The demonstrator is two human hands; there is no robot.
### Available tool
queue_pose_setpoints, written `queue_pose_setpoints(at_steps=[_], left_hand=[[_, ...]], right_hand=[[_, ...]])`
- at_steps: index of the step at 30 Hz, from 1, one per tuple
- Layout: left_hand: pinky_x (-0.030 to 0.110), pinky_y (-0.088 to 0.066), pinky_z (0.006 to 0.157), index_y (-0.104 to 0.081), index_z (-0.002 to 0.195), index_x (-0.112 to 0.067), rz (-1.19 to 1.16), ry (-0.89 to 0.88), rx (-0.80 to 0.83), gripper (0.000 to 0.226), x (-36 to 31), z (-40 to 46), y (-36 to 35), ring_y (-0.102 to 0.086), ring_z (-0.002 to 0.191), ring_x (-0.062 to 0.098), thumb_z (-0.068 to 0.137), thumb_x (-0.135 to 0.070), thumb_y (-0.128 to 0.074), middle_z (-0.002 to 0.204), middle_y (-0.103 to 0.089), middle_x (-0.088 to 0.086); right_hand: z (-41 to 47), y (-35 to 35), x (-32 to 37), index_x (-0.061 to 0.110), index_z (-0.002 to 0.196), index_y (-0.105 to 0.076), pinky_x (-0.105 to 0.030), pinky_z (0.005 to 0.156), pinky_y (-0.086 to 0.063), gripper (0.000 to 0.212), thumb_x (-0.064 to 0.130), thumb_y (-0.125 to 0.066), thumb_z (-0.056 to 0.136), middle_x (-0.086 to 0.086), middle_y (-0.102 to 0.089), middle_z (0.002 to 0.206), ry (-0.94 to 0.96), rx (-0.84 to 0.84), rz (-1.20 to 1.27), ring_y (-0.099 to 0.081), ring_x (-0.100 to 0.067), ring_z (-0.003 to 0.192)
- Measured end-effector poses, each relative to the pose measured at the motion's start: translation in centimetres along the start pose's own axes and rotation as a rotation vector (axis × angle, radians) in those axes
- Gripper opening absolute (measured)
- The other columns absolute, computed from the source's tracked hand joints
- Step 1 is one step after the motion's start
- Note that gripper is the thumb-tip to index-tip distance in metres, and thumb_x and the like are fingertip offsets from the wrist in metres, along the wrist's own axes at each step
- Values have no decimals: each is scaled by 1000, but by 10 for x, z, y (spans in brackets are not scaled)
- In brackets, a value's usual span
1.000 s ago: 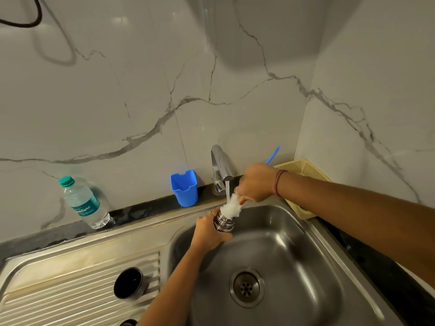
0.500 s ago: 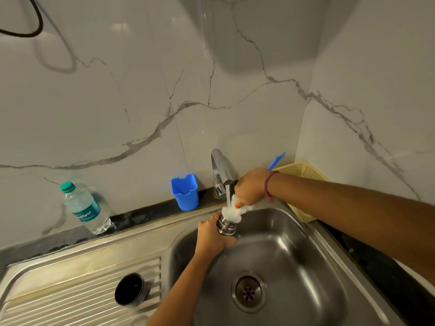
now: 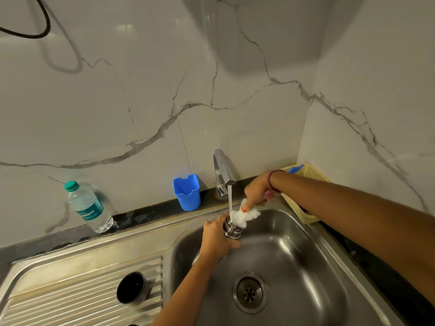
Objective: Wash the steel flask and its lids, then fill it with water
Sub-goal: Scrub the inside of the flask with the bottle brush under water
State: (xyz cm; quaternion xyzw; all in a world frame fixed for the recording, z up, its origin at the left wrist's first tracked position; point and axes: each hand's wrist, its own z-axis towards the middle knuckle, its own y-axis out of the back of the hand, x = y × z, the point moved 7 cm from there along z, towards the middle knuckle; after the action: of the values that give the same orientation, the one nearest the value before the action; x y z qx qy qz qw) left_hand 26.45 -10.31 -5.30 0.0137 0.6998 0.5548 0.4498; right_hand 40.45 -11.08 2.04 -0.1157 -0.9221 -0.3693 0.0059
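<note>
Over the sink basin (image 3: 294,260), my left hand (image 3: 216,238) grips the steel flask (image 3: 231,229) by its body, so only the threaded neck shows. My right hand (image 3: 255,192) holds a bottle brush, whose white bristles (image 3: 242,216) sit at the flask's mouth. The brush's blue handle tip (image 3: 295,168) pokes out behind my wrist. A thin stream runs from the chrome tap (image 3: 222,168) down onto the bristles and the flask's mouth. One dark flask lid (image 3: 131,288) lies on the ribbed drainboard to the left.
A blue plastic cup (image 3: 187,192) stands on the dark ledge left of the tap. A clear water bottle (image 3: 88,208) with a green cap stands further left. A yellow mesh basket (image 3: 308,196) sits in the right corner. The drain (image 3: 249,292) lies below the flask.
My right hand has dropped lower and tilted, pushing the brush down so its bristles now bunch against the flask's mouth. The left hand and flask have stayed almost in place.
</note>
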Motion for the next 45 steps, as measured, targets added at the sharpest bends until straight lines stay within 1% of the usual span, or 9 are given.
queue_pose_setpoints(at_steps=[3,7,10,18,21,24,35,39,45], left_hand=[[24,-32,105,-51,135,-23,20,-10,-17,70,0,1,3,-62,107,12,72,-36,-81,116,-68,-7],[30,-41,104,-56,128,-21,-1,-12,-10,65,-4,5,13,-62,96,10,70,-28,-83,105,-67,-8],[20,-45,92,-56,125,-20,-47,-19,42,64,-9,9,14,-56,87,5,68,-24,-85,97,-60,-13],[16,-48,85,-56,124,-18,-91,13,102,64,-9,12,11,-57,86,6,67,-21,-85,96,-60,-11],[5,-38,77,-55,127,-18,-96,13,104,66,-1,12,10,-56,88,3,69,-22,-85,99,-61,-12],[14,-44,86,-54,129,-20,-67,-3,111,67,1,13,12,-57,91,5,70,-25,-85,104,-62,-10],[16,-48,78,-59,111,-22,-88,12,122,54,1,19,12,-60,81,4,64,-23,-86,92,-65,-11],[10,-42,79,-58,113,-25,-55,-26,126,52,4,16,5,-58,83,3,68,-24,-84,92,-62,-14],[16,-44,83,-59,118,-21,-40,-28,77,56,-1,17,8,-57,81,3,68,-25,-82,94,-63,-13]], right_hand=[[-1,0,6,11,66,-56,-27,55,-36,49,51,-48,94,-1,-52,55,43,-83,-69,-44,-15,45],[-26,-9,47,13,93,-65,-31,62,-44,25,30,-46,95,-6,-68,87,279,-516,-880,-65,-26,78],[-27,-15,52,10,95,-61,-32,60,-45,22,22,-43,97,-8,-69,91,277,-529,-1053,-62,-24,73],[-37,28,35,14,90,-61,-31,62,-44,54,67,-49,85,2,-45,66,175,-494,-784,-50,-20,67],[-50,48,6,16,83,-60,-27,70,-49,49,59,-39,94,4,-47,63,117,-450,-721,-46,-12,60],[-45,52,-12,17,97,-68,-22,65,-41,40,48,-43,97,3,-56,72,102,-381,-551,-47,-10,64],[-35,22,32,25,101,-67,-31,70,-48,37,49,-39,98,5,-65,86,367,-744,-874,-61,-18,84],[-26,15,18,22,87,-66,-24,52,-32,36,48,-43,96,5,-59,77,221,-547,-639,-52,-16,70],[-9,5,-3,19,74,-62,-12,48,-32,31,26,-47,100,12,-60,51,-19,-96,167,-35,-7,46]])
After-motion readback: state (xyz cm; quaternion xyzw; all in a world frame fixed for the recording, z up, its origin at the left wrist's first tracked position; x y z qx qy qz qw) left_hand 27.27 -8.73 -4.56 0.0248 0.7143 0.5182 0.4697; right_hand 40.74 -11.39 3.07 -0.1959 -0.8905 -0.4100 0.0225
